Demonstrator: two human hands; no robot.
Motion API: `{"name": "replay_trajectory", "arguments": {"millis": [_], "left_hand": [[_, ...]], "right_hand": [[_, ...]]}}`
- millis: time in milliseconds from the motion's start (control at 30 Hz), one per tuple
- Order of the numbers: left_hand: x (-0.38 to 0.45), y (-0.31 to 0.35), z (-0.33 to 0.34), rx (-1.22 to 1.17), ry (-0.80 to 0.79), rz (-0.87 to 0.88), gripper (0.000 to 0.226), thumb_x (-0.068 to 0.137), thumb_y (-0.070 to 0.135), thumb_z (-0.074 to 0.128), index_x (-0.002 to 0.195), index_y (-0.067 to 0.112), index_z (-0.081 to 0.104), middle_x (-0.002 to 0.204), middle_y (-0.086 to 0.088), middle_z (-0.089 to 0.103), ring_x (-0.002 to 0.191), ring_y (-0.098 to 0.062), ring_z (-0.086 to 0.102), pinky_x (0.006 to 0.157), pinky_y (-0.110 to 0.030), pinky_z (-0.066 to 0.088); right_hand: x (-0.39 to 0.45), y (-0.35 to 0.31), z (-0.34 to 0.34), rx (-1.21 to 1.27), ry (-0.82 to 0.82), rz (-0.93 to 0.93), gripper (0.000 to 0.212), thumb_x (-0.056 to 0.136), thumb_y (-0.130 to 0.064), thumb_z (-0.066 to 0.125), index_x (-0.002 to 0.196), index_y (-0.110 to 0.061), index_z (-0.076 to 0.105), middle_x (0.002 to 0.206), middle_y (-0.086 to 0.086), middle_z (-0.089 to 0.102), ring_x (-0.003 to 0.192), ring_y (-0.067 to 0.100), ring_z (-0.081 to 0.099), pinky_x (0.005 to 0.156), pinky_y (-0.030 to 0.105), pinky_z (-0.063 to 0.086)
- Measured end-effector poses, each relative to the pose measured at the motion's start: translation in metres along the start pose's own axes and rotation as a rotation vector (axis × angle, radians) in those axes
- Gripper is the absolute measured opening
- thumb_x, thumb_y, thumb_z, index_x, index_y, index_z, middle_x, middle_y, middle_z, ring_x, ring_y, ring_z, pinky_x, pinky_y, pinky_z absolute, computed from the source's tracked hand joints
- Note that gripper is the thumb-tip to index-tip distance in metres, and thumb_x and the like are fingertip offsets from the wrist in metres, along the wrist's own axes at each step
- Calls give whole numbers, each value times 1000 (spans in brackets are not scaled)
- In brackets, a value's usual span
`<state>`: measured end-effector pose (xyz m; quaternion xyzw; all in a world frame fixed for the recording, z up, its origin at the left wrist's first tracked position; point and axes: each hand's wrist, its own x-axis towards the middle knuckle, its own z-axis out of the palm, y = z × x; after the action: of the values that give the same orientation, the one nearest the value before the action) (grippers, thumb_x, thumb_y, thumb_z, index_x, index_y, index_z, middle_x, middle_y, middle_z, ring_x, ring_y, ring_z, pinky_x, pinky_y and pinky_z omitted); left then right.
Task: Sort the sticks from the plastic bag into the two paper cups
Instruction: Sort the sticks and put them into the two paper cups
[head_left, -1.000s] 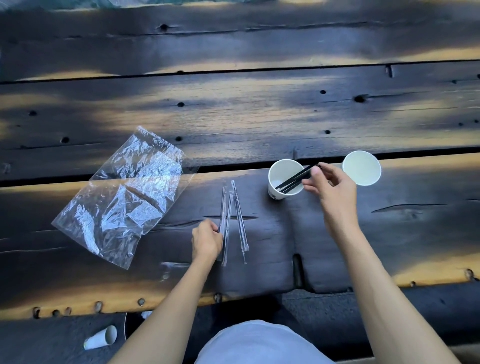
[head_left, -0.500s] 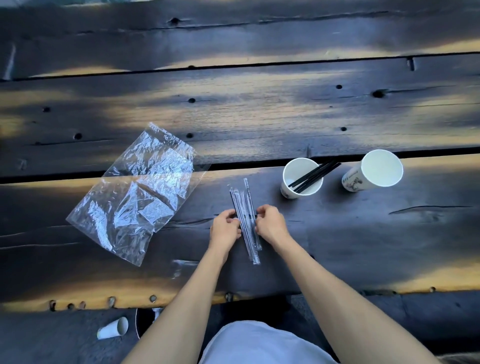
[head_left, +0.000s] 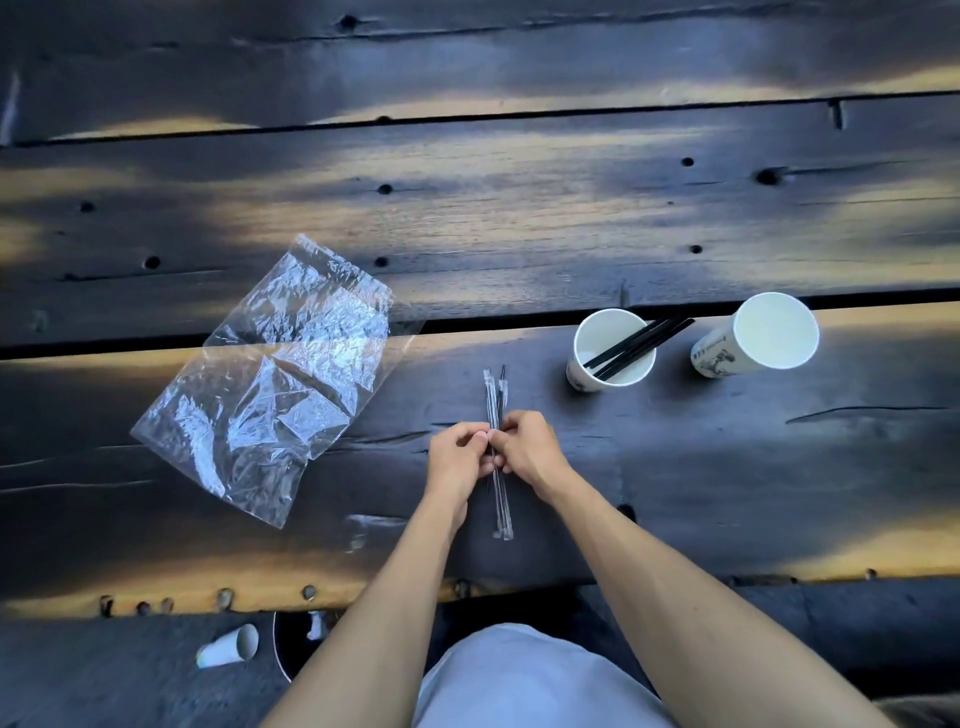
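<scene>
A person is sitting at a dark wooden plank table (head_left: 675, 457), working close to the near edge. Well off to the left of the hands, the plastic bag (head_left: 280, 379) is lying flat and crumpled, looking emptied. Beyond the hands and to their right, two paper cups are standing: the nearer cup (head_left: 613, 347) is holding a few black sticks (head_left: 641, 340) that are leaning out over its rim, and the farther cup (head_left: 763, 335), further right again, is showing nothing inside. Between the hands, a small bundle of clear-wrapped sticks (head_left: 501, 514) is lying on the planks, running away from the person. The left hand (head_left: 457, 457) and right hand (head_left: 530, 449) are both pinching this bundle at its middle, fingertips almost meeting. It looks as if they are gathering the wrapped ones for the unfilled cup; next, a firm lift and a carry rightward, ends lowered into the mouth.
</scene>
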<state>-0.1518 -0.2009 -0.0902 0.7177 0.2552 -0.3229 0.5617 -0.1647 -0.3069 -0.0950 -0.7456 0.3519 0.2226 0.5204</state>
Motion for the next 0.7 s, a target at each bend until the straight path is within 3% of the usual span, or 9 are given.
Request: {"name": "replay_trajectory", "arguments": {"millis": [67,200,367,500,600,700], "left_hand": [[-3,-1,-3,-19,-25,-12,21,99,1,48,99,3,68,85,-13,67,60,-15,61,60,-20,56],[-10,-5,-4,-66,-73,2,19,98,0,52,87,8,66,75,-12,65,64,-19,61,65,-25,55],[-20,-8,2,-98,-147,-21,18,94,-9,53,87,6,58,68,-12,59,51,-17,57,53,-22,51],[-33,-7,14,-67,-239,-14,16,91,-9,60,94,5,54,65,-7,59,52,-14,57,52,-21,50],[-38,-8,31,174,-189,75,11,90,0,63,96,8,61,75,-4,61,66,-19,60,61,-24,54],[-38,-12,44,645,-32,321,28,84,15,70,112,15,65,106,-4,66,100,-24,62,94,-35,49]], "right_hand": [[-5,2,-3,28,-46,-9,14,88,-16,63,77,-8,63,56,5,62,43,14,53,48,23,46],[-12,12,-9,168,-129,-7,9,90,-7,60,83,-2,59,56,10,57,54,23,52,48,32,42],[-36,20,-27,408,-251,-30,2,91,3,62,93,2,61,63,9,60,47,10,57,46,20,49],[-50,37,-49,460,-231,-46,6,91,4,62,90,-2,59,65,11,61,49,12,57,45,21,49],[-59,56,-74,535,-118,-26,11,92,3,60,85,-4,56,63,13,58,48,17,55,43,22,46],[-71,74,-106,682,62,-23,9,92,3,60,88,-4,57,67,11,57,49,15,55,42,21,44]]}}
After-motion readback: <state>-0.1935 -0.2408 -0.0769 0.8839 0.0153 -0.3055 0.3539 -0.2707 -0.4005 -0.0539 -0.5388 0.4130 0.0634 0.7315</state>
